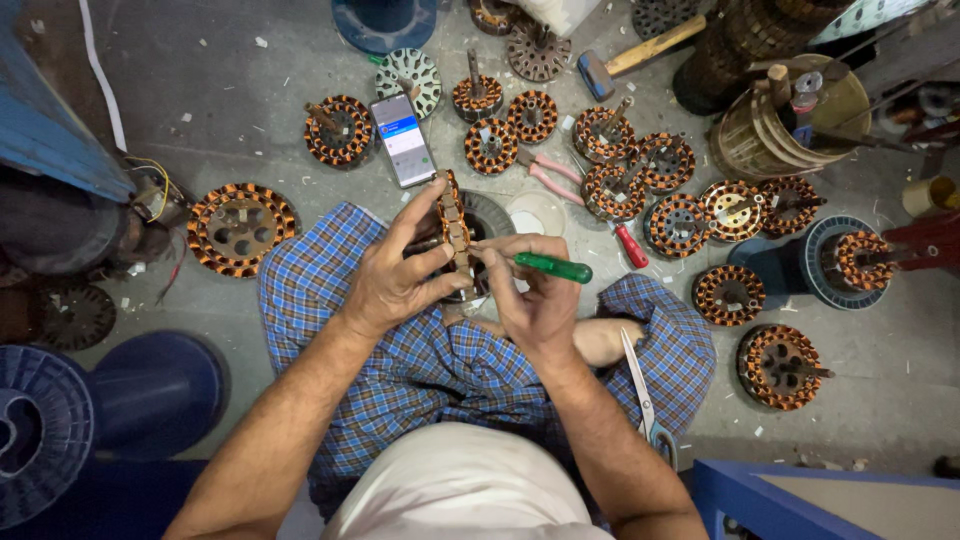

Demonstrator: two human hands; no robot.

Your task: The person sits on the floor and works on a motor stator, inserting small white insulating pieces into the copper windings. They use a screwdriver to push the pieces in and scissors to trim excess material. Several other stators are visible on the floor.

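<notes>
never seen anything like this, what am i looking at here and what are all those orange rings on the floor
This is one picture from a camera worn on a person's head, looking down at their own lap and hands. They sit on a grey floor in checked blue cloth. The left hand grips a round motor stator wound with copper wire, held on edge. The right hand holds a green-handled tool against it. The orange rings are more wound stators of the same kind, spread over the floor. Among them lie a phone, pink-handled pliers, a hammer and scissors. Blue wire spools stand at the left.
</notes>
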